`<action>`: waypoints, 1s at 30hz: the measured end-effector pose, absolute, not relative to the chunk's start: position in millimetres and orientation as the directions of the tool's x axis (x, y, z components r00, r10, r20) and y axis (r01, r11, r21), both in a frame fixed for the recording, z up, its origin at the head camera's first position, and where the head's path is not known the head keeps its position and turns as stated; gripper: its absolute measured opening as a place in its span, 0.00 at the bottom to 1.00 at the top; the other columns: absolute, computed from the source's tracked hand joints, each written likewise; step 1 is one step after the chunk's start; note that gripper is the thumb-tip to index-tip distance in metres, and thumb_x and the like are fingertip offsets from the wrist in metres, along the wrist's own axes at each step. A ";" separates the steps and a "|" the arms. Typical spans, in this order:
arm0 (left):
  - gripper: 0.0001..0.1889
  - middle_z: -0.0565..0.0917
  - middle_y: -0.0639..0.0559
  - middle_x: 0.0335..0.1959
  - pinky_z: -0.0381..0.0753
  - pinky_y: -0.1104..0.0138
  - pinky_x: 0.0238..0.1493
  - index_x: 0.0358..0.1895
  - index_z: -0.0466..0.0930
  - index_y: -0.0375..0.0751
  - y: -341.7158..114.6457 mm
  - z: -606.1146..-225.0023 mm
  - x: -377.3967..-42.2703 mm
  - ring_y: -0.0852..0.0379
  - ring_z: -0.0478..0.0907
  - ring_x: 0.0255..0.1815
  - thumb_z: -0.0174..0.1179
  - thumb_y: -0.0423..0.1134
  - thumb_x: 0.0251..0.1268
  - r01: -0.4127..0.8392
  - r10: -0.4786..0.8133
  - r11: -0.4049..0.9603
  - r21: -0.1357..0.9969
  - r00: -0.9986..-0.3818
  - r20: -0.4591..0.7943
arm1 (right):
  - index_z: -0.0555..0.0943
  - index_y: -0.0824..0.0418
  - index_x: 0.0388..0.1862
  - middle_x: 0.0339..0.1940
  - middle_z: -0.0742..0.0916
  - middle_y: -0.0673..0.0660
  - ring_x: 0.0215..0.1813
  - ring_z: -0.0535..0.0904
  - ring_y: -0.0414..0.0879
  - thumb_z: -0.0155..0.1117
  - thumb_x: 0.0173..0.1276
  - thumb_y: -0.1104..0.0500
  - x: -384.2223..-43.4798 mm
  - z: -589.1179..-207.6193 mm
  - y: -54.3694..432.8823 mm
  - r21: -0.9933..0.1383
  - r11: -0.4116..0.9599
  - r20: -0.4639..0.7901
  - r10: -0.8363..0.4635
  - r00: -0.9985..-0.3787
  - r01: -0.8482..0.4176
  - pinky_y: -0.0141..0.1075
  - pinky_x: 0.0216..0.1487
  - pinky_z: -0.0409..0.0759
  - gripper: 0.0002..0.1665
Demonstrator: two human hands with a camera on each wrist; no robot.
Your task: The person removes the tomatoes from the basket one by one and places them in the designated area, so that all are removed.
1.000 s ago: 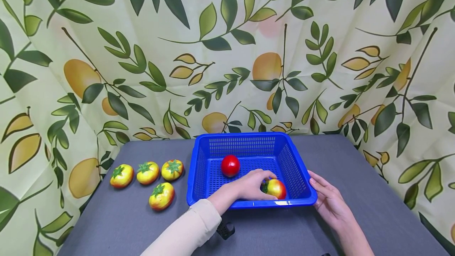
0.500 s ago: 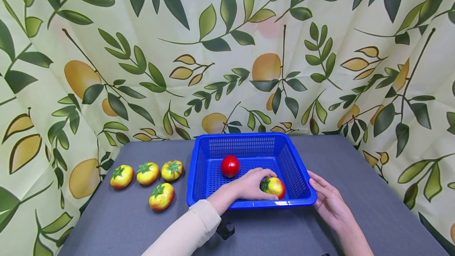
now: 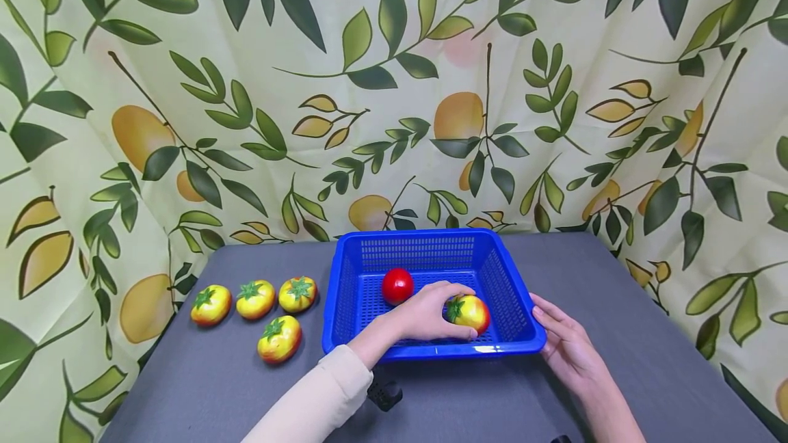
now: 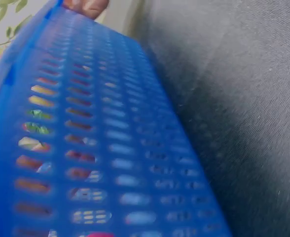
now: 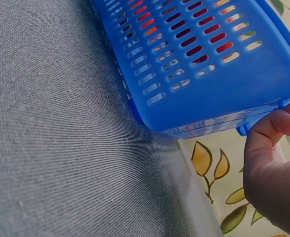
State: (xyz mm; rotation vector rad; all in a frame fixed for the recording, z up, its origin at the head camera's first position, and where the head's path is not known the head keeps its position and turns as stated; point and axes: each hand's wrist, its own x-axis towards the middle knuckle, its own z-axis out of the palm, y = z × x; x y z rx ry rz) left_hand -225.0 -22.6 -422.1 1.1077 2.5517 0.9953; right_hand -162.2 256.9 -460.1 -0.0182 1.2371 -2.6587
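Observation:
A blue plastic basket (image 3: 351,251) with slotted walls stands on the grey table. My left hand (image 3: 434,312) reaches over its front rim and holds a yellow-and-red tomato (image 3: 470,313) with a green leafy top, thumb in front and fingers behind. To the left of that hand a plain red round fruit (image 3: 397,286) lies on the basket floor. My right hand (image 3: 569,347) pinches the basket's right rim near the front corner; in the right wrist view this hand (image 5: 278,163) is at the rim's edge. The left wrist view shows mostly the basket wall (image 4: 115,128), hiding the left fingers.
Left of the basket, several more yellow-and-red tomatoes (image 3: 280,340) lie on the table (image 3: 203,374). A leaf-patterned cloth (image 3: 394,122) hangs around the back and sides. Below the left forearm a black strap-like piece (image 3: 386,395) shows.
My left hand has shifted slightly left and back inside the basket, and the tomato in it has moved the same way. The right hand keeps its hold on the rim.

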 end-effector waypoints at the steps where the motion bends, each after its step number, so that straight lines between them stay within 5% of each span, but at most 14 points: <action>1: 0.32 0.75 0.62 0.54 0.76 0.71 0.42 0.65 0.72 0.58 -24.9 -420.0 -224.7 0.63 0.68 0.54 0.67 0.59 0.57 0.578 0.696 0.501 0.644 -0.712 0.098 | 0.84 0.55 0.54 0.50 0.87 0.57 0.49 0.84 0.48 0.47 0.80 0.64 -162.3 -460.4 256.6 -0.756 -0.628 -0.074 -0.195 -0.978 0.182 0.39 0.50 0.81 0.18; 13: 0.34 0.75 0.56 0.60 0.81 0.63 0.45 0.68 0.71 0.53 -66.7 -393.6 -210.3 0.58 0.72 0.54 0.66 0.59 0.59 0.540 0.537 0.505 0.673 -0.807 0.244 | 0.84 0.55 0.54 0.50 0.87 0.58 0.48 0.85 0.48 0.47 0.80 0.65 -162.6 -459.8 257.5 -0.741 -0.642 -0.080 -0.210 -0.974 0.199 0.40 0.50 0.81 0.19; 17: 0.34 0.74 0.58 0.61 0.81 0.61 0.44 0.69 0.71 0.59 -80.5 -389.6 -198.9 0.58 0.71 0.55 0.65 0.61 0.59 0.526 0.466 0.532 0.664 -0.836 0.289 | 0.84 0.55 0.55 0.50 0.87 0.58 0.49 0.85 0.48 0.46 0.80 0.65 -162.8 -460.2 257.5 -0.741 -0.642 -0.076 -0.210 -0.975 0.196 0.40 0.51 0.80 0.19; 30: 0.34 0.74 0.61 0.61 0.78 0.56 0.48 0.66 0.74 0.59 -117.7 -389.8 -165.2 0.56 0.67 0.61 0.69 0.61 0.55 0.542 0.283 0.607 0.581 -0.831 0.479 | 0.84 0.55 0.55 0.50 0.86 0.57 0.49 0.85 0.48 0.49 0.79 0.64 -162.4 -460.2 257.3 -0.765 -0.618 -0.087 -0.181 -0.980 0.182 0.40 0.50 0.81 0.17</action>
